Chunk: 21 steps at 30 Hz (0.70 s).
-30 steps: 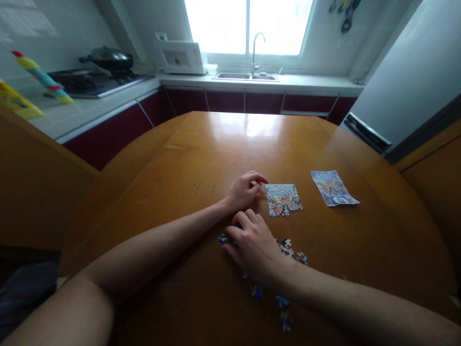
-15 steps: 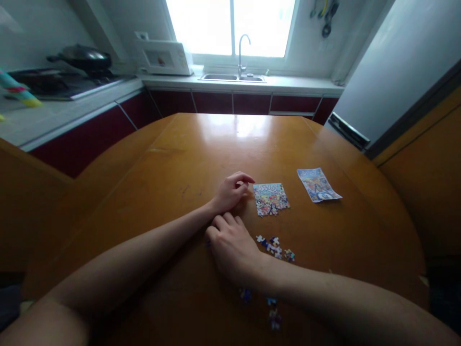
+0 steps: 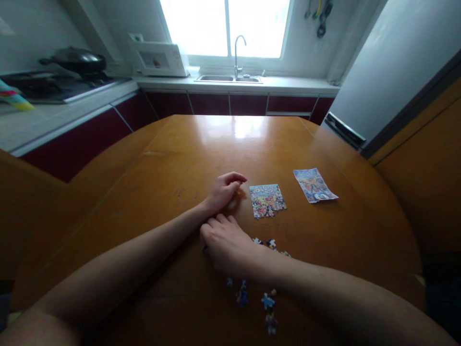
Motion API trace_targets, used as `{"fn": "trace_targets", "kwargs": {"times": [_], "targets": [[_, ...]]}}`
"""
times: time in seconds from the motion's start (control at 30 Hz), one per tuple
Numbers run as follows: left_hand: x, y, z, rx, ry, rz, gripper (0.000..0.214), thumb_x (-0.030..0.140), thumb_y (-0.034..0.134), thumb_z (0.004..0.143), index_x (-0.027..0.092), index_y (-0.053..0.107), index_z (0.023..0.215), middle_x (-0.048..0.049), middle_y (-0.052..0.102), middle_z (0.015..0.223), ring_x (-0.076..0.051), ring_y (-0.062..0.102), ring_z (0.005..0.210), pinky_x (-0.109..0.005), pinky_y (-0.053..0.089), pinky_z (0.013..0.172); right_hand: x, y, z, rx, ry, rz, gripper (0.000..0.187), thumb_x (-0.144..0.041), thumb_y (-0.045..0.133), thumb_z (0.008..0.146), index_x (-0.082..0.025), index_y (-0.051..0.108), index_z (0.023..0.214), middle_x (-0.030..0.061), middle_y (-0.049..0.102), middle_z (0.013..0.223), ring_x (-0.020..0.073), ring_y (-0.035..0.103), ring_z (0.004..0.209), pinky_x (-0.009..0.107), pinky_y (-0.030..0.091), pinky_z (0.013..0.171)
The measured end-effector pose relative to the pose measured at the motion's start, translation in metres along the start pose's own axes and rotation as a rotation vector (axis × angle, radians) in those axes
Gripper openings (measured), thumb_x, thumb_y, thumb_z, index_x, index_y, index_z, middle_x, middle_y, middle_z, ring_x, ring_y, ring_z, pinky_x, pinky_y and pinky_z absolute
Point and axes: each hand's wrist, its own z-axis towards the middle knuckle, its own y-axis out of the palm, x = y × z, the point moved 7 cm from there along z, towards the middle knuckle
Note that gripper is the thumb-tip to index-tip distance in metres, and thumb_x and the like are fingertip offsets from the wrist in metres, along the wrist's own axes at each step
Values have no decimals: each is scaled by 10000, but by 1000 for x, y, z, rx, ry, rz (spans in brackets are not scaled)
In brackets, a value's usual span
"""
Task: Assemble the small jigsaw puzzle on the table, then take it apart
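Just beside the half-open left hand [image 3: 224, 191], a partly joined puzzle [image 3: 266, 198].
What the right hand [image 3: 228, 245] grips cannot be told; loose pieces [image 3: 267, 301] lie near it. On the surface [image 3: 212, 149], the puzzle shows pale-blue top, crowded multicoloured middle, jagged lower edge.

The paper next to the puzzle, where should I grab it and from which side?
Probably pinch the paper by its near right corner, coming from the right. It looks thin and lies on the table, and that corner juts out in a point. The puzzle lies to its left, so you'd be less likely to bump it.
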Motion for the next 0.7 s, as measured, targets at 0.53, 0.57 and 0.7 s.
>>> {"fn": "trace_targets", "kwargs": {"times": [0.53,0.57,0.7], "targets": [[40,32,-29,-257,425,308,212,99,519,898,197,698,955,-58,661,995,-203,556,1013,-396,468,940,154,-64,-118,310,511,837,215,-273,698,803,-163,760,976,77,761,902,190,684,798,340,546,740],[41,33,-30,-281,438,323,220,94,515,902,201,694,972,-59,655,1007,-205,548,1024,-394,467,943,156,-65,-121,315,510,840,241,-291,689,815,-160,761,1004,77,760,889,187,680,773,333,544,707],[43,36,-33,-370,452,360,261,71,509,907,217,687,1031,-58,638,1046,-205,530,1047,-388,458,961,162,-71,-126,335,513,786,235,-303,668,842,-159,768,998,73,754,844,180,668,722,318,531,649]]}}
